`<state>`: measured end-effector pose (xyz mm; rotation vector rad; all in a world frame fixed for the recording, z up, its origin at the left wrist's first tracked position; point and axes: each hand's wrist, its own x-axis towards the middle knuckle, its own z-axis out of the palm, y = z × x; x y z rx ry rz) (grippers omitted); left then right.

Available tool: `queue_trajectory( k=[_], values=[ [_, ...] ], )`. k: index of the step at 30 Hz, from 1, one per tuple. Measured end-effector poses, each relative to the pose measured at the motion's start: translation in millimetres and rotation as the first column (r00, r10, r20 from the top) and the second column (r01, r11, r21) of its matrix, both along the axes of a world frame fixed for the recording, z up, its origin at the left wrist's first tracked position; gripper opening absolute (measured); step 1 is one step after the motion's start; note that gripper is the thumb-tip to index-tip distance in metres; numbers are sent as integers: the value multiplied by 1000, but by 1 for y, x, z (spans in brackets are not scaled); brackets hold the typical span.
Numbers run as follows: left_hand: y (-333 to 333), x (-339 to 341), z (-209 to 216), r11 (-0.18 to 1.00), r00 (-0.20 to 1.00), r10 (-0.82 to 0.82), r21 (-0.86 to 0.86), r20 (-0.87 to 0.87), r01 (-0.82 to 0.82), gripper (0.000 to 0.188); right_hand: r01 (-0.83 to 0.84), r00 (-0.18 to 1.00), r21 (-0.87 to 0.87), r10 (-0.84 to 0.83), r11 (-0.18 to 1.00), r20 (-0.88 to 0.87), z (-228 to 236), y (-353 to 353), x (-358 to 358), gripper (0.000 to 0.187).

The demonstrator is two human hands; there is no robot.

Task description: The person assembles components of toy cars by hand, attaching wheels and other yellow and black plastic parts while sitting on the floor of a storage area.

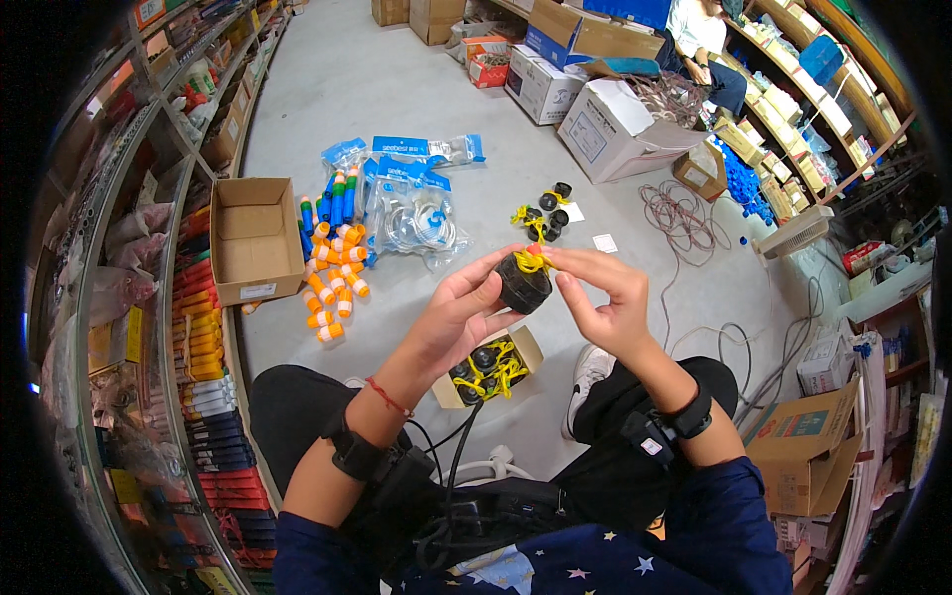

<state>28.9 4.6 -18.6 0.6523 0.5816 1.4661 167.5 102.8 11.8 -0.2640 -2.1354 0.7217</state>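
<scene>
My left hand (466,305) grips a black, round, stubby piece (526,288) with bright yellow cord (534,261) bunched at its top. The fingers of my right hand (607,295) are closed on the yellow cord beside it. Below my hands, between my legs, an open small carton (451,395) holds several similar black pieces (484,359) with yellow cords. Beyond my hands, a few more black pieces (547,201) with yellow cord lie on the floor next to small white cards (605,243).
To the left stand an open brown box (226,292), orange-and-white cylinders (342,255), blue-and-green tubes (343,198) and clear bags of hoses (412,213). Shelves (164,218) line the left side. Cartons (620,129), tangled cable (684,218) and a seated person (699,45) are at the right.
</scene>
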Motion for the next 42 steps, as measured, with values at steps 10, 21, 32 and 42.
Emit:
queue_trajectory(
  k=[10,21,32,42],
  values=[
    [4,-3,-5,1000,998,0,10,-57,0,49,-237,941,-567,332,789,68,1,22,10,16],
    [0,-1,2,998,987,-63,-16,-149,61,44,-179,918,-841,394,510,44,1,23,13,41],
    [1,-3,-3,994,961,-84,45,-265,99,43,-163,804,-831,560,532,200,0,14,15,62],
    [-1,-13,-21,979,980,-15,-203,-199,-26,26,-36,746,-866,590,499,309,-23,7,4,52]
  ],
)
